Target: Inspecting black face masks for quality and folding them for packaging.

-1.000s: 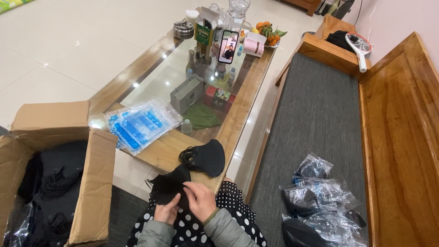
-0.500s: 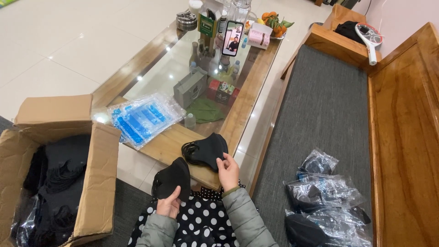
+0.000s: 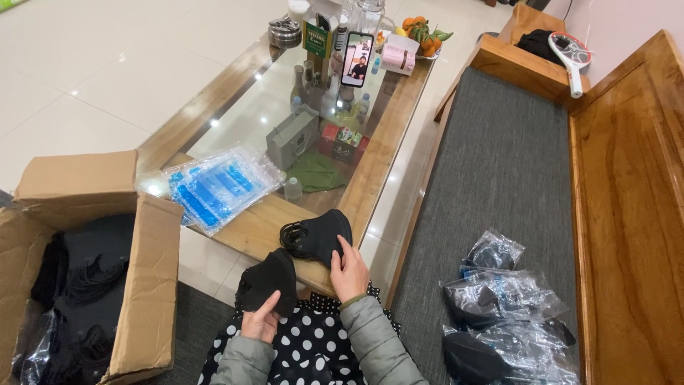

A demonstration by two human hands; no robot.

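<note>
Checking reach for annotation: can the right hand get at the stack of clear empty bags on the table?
Probably yes. The right hand rests on the black masks at the table's near edge; the clear bags lie just beyond to the left, with bare wood between and nothing blocking.

We count two hands, the left hand point(image 3: 260, 322) and the right hand point(image 3: 349, 269). Black masks out in the open come in two bunches: one bunch point(image 3: 268, 281) in the left hand, one stack point(image 3: 318, 235) on the table point(image 3: 249, 232). One open cardboard box point(image 3: 92, 235) stands at the left. One pile of clear blue-printed bags point(image 3: 217, 185) lies on the glass. On the bench point(image 3: 499, 185) we see at least three packed bags point(image 3: 509, 321); the exact number is hard to tell. One phone point(image 3: 357, 59) stands upright, and one racket-shaped swatter point(image 3: 570, 55) lies at the far end.
</note>
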